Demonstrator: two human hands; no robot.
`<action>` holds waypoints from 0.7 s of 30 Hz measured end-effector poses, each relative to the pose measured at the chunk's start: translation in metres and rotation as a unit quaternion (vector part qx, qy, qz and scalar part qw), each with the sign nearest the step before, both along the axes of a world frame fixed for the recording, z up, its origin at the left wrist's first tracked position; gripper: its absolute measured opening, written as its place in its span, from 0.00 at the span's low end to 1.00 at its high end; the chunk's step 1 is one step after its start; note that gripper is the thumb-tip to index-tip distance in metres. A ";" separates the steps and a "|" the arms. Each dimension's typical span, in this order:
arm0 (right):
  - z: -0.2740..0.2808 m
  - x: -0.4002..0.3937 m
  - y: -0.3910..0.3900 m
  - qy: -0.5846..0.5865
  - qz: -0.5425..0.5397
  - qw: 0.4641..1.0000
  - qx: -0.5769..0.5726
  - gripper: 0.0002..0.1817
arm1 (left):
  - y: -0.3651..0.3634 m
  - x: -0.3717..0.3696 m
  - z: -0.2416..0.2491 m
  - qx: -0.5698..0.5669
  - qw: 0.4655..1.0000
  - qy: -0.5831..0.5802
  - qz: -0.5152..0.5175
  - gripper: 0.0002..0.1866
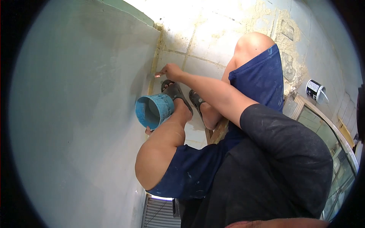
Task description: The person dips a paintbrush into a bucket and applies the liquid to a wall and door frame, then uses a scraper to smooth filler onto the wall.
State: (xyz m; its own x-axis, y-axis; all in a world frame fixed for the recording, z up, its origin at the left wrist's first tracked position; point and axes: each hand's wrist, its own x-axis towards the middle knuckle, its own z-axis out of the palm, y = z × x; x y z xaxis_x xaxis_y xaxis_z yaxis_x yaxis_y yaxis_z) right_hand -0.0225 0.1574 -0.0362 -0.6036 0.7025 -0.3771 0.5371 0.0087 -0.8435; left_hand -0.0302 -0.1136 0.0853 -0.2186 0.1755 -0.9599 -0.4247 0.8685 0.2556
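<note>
My right hand (172, 71) reaches down to the foot of the grey coated wall (83, 83), its fingers curled and a fingertip pointing at the corner where wall meets floor. Whatever it pinches is too small and blurred against the wall to name. Beside my sandalled foot, a blue plastic bucket (161, 105) tilts with its mouth toward the wall, grey residue inside and on its rim. A few fingertips of my left hand (148, 130) show at the bucket's lower edge, gripping it; the rest is hidden behind the bucket and my leg.
Pale floor tiles (205, 68) carry crumbly plaster residue (292, 72). A black-and-white bucket (316, 91) with a handle stands at the right, near a framed glass panel (315, 123). A slatted shutter (161, 211) lies at the bottom. My bent legs flank the working spot.
</note>
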 end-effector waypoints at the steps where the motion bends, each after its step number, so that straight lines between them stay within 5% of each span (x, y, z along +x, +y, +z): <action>1: -0.013 -0.003 0.011 0.027 -0.020 0.999 0.029 0.20 | 0.006 0.000 0.003 -0.003 1.000 -0.001 0.003 0.27; 8: -0.031 0.010 0.085 -0.011 -0.054 0.996 0.067 0.16 | 0.005 -0.001 0.003 -0.024 0.999 -0.007 0.021 0.27; 10: -0.023 0.019 0.093 -0.038 -0.204 0.977 -0.049 0.15 | -0.001 0.000 0.000 -0.030 0.999 -0.010 0.027 0.27; 16: -0.009 0.015 0.086 0.002 -0.402 0.910 -0.096 0.18 | 0.001 -0.001 -0.005 -0.036 0.998 -0.012 0.041 0.26; 21: -0.007 0.000 0.056 -0.010 -0.265 0.959 -0.099 0.20 | -0.001 -0.004 -0.007 -0.048 0.997 -0.011 0.053 0.26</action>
State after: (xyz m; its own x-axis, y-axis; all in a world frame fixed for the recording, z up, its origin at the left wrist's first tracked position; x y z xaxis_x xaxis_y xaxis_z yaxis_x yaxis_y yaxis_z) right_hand -0.0223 0.2134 -0.0428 -0.1737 0.8217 -0.5429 0.4371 -0.4297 -0.7901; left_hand -0.0345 -0.1141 0.0780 -0.2089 0.0596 -0.9761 -0.5200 0.8386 0.1625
